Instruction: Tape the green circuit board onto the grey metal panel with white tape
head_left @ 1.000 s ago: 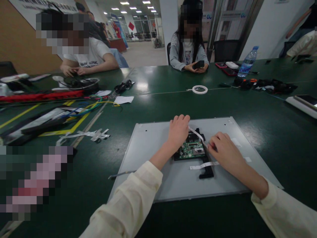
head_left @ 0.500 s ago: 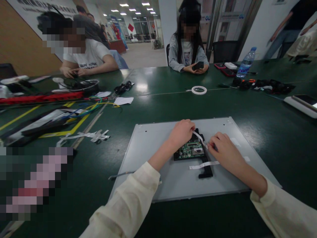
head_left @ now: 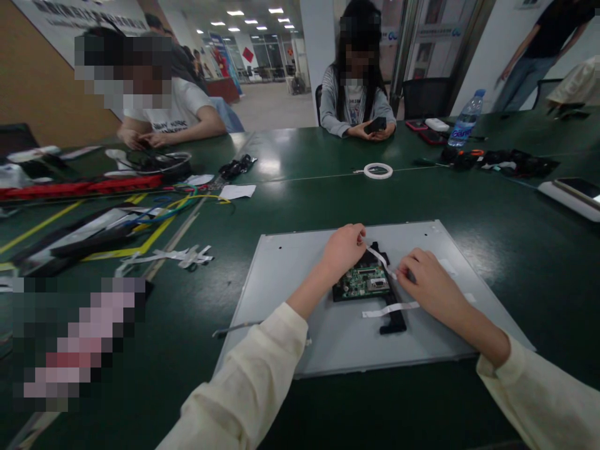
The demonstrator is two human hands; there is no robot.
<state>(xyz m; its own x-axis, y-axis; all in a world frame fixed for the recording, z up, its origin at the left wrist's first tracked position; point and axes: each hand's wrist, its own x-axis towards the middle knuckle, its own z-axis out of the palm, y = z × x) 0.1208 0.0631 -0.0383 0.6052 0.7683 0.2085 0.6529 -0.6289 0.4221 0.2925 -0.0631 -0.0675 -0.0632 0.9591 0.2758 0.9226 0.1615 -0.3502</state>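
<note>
Head view, looking down at a green desk point(head_left: 328, 194). Nearest, two cream sleeves reach forward over a flat grey panel point(head_left: 290, 275) that lies on the desk.

On the middle of the panel sits a small green board point(head_left: 363, 284), touching a black bracket point(head_left: 396, 322). A loose white strip point(head_left: 391, 307) lies across the bracket.

A thin white ribbon point(head_left: 382, 259) slants over the board's far right corner, lifted off it. The left hand point(head_left: 344, 250) pinches the ribbon's far end between thumb and forefinger, other fingers curled. The right hand point(head_left: 430, 286) is just right of the board, fingers pressed together on the ribbon's near end; the exact grip is partly hidden.

The ribbon looks very light, soft and easily creased or torn. It is best held flat by its ends, close to the connector, not mid-span. The board looks stiff but fragile, safest held by its edges.

Farther left lie coloured wires point(head_left: 154, 212). Beyond the panel rests a tape roll point(head_left: 377, 170), with a bottle point(head_left: 465, 120) far right. Across the desk a seated person holds a phone point(head_left: 376, 124); another sits at far left.
</note>
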